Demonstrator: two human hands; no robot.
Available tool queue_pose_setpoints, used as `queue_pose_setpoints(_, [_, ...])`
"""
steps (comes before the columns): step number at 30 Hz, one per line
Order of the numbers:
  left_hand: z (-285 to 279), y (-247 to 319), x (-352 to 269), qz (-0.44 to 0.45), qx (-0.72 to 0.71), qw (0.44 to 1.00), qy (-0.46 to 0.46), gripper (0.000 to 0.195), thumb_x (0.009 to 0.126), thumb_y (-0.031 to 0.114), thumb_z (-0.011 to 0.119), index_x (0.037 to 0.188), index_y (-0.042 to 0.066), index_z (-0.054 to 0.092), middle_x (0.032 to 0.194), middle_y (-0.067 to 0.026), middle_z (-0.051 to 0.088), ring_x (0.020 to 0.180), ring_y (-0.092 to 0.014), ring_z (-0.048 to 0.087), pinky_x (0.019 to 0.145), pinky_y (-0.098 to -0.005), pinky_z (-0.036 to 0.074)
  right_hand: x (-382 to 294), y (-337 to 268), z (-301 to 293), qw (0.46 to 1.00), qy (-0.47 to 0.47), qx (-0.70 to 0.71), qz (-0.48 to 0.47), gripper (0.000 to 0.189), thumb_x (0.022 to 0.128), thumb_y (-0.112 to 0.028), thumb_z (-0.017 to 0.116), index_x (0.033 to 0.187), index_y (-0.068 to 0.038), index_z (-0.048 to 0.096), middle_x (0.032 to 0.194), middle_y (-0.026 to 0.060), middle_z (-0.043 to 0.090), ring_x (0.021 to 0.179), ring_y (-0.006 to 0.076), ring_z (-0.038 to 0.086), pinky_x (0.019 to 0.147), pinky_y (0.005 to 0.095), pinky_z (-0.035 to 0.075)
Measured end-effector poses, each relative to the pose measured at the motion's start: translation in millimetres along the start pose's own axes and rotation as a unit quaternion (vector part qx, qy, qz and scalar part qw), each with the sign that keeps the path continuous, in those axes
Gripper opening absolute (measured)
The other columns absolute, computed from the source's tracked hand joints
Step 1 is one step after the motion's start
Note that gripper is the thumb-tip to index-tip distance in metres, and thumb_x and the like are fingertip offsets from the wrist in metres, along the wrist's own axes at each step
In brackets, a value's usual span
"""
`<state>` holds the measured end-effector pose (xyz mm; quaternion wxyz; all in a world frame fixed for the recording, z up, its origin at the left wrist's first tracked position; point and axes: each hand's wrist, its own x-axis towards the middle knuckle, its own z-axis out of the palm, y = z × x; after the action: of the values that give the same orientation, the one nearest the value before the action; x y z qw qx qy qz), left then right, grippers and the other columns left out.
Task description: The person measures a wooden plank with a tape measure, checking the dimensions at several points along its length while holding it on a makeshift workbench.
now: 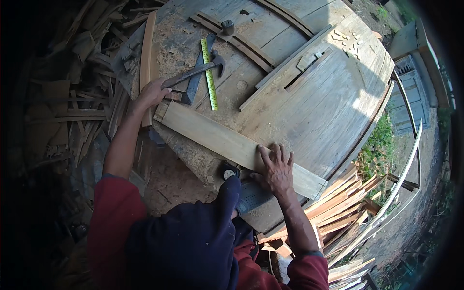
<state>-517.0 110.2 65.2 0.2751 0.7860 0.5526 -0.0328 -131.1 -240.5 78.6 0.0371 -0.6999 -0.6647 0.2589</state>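
Note:
My left hand point(151, 95) grips the handle end of a claw hammer point(195, 70), whose head rests over a yellow measuring strip point(207, 69). Beneath the hammer lies a try square point(194, 81) with a dark blade. A flat wooden board point(217, 134) stretches diagonally across the near part of the worktable. On its right half rests my right hand point(276, 166), fingers spread, pressing flat rather than grasping. Pencil-like lines mark both ends of the board. Against the near edge of the board, by my knee, is a black object with a round pale face point(229, 173).
Sawdust covers parts of the plank worktable point(333, 119). Grooved wooden strips point(235, 41), a mallet-like tool point(227, 27) and a long thin batten point(282, 69) lie farther back. A slot point(297, 78) cuts the tabletop. Offcuts are heaped left point(83, 108) and lower right point(337, 206).

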Motion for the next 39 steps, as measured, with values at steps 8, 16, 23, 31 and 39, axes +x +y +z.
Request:
queue_pose_setpoints(8, [51, 120, -69, 0.323, 0.101, 0.941, 0.025, 0.074, 0.079, 0.039, 0.077, 0.138, 0.002, 0.05, 0.138, -0.0169, 0.05, 0.132, -0.036, 0.043, 0.112, -0.0525, 0.031, -84, 99, -8, 0.993, -0.037, -0.108, 0.006, 0.089, 0.075, -0.012, 0.071, 0.155, -0.02, 0.032, 0.142, 0.0171, 0.043, 0.134, 0.0347, 0.041, 0.111, 0.0634, 0.032])
queue_pose_setpoints(16, [170, 240, -122, 0.484, 0.15, 0.857, -0.094, 0.097, 0.08, 0.063, 0.065, 0.147, -0.003, 0.038, 0.154, -0.0199, 0.035, 0.149, -0.035, 0.024, 0.122, -0.0512, 0.019, -207, 194, -14, 0.982, -0.035, -0.128, 0.137, 0.093, 0.07, -0.005, 0.068, 0.154, -0.014, 0.031, 0.138, 0.0181, 0.042, 0.132, 0.0375, 0.041, 0.113, 0.0614, 0.029])
queue_pose_setpoints(23, [222, 334, -83, 0.448, 0.179, 0.875, -0.023, 0.112, 0.07, 0.072, 0.069, 0.149, 0.001, 0.036, 0.155, -0.0186, 0.031, 0.143, -0.036, 0.027, 0.121, -0.0513, 0.016, -267, 237, 10, 0.955, 0.051, -0.163, 0.244, 0.094, 0.066, -0.008, 0.07, 0.153, -0.017, 0.035, 0.147, 0.0156, 0.043, 0.14, 0.0336, 0.038, 0.115, 0.0567, 0.027])
queue_pose_setpoints(31, [233, 360, -25, 0.475, 0.188, 0.859, -0.039, 0.115, 0.062, 0.08, 0.069, 0.155, 0.023, 0.033, 0.136, -0.014, 0.046, 0.134, -0.033, 0.037, 0.117, -0.0631, 0.013, -230, 189, 99, 0.586, 0.574, 0.346, 0.455, 0.09, 0.088, -0.023, 0.07, 0.157, -0.003, 0.015, 0.151, 0.0214, 0.033, 0.135, 0.0392, 0.042, 0.107, 0.0577, 0.04])
queue_pose_setpoints(39, [231, 368, 36, 0.521, 0.173, 0.836, 0.01, 0.116, 0.063, 0.083, 0.065, 0.153, 0.016, 0.035, 0.131, -0.0118, 0.051, 0.13, -0.03, 0.042, 0.119, -0.0542, 0.02, -172, 224, 94, 0.084, 0.59, 0.772, 0.223, 0.081, 0.091, -0.03, 0.073, 0.15, 0.0, 0.026, 0.151, 0.0225, 0.036, 0.14, 0.0385, 0.039, 0.117, 0.0506, 0.037])
